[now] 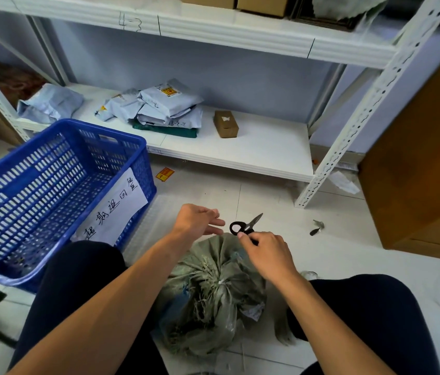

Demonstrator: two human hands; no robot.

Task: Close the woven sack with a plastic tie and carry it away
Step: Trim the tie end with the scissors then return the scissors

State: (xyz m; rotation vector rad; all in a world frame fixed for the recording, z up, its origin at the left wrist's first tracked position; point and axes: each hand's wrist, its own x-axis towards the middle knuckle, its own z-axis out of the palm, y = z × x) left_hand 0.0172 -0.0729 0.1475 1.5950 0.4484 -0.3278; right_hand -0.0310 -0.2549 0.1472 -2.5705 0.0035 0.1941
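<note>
Two hands hovered over the woven sack [213,299], which stood on the floor between the person's knees, its mouth bunched shut. The left hand [198,220] was loose and empty; the right hand [266,253] pinched black scissors [243,228]. Tying looked finished, so the next move likely needed the scissors dropped and the neck gripped.

Our right hand [268,254] hides one handle of the black-handled scissors [248,227]; we cannot tell what binds the grey-green woven sack [213,299].
</note>
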